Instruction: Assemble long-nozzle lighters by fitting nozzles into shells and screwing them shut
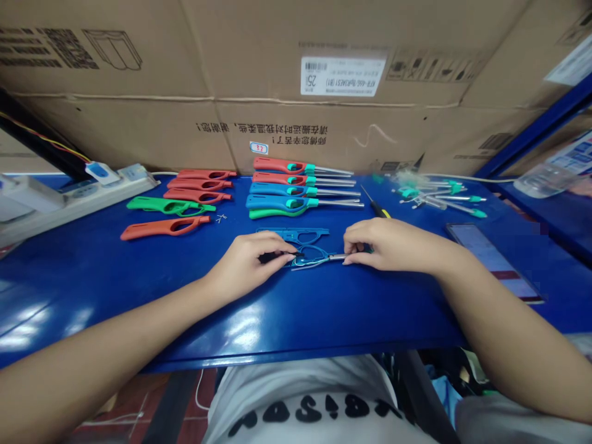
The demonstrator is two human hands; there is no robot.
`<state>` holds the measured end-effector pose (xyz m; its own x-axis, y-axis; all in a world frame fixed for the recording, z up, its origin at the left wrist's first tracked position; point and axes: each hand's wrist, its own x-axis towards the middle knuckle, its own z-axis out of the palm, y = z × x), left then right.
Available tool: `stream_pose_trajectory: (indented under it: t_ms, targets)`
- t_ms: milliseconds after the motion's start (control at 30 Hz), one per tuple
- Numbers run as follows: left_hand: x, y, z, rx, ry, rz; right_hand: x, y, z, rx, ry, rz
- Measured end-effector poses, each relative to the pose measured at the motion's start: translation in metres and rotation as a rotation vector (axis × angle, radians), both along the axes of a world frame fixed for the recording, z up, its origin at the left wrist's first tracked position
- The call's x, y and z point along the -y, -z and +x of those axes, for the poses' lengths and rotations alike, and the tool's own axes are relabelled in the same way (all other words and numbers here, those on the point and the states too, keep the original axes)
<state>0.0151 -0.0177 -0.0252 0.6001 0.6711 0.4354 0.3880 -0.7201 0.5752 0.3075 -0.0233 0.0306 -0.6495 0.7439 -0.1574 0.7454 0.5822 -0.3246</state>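
Observation:
Between my hands a blue lighter shell (314, 254) lies on the blue table, with thin wires inside it and a metal tube (337, 257) at its right end. My left hand (252, 262) pinches a small dark part at the shell's left side. My right hand (379, 245) has its fingers closed around the metal tube, with a bit of green showing under them. Just behind sits another blue shell half (305, 235), partly hidden by my left hand.
Red and green shells (198, 184) lie back left; assembled lighters (300, 188) are stacked centre back. A screwdriver (377, 205), tube parts (444, 194) and a phone (494, 262) are to the right. A power strip (83, 200) stands far left, cardboard (259, 74) behind.

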Motion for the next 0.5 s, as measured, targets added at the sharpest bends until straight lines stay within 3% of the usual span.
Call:
stream_pose_trajectory:
  t_ms: [500]
  targets:
    - [0.0013,-0.0001,0.0043,0.043,-0.024,-0.031,-0.0011,-0.0007,-0.0014,0.05,0.013,0.08]
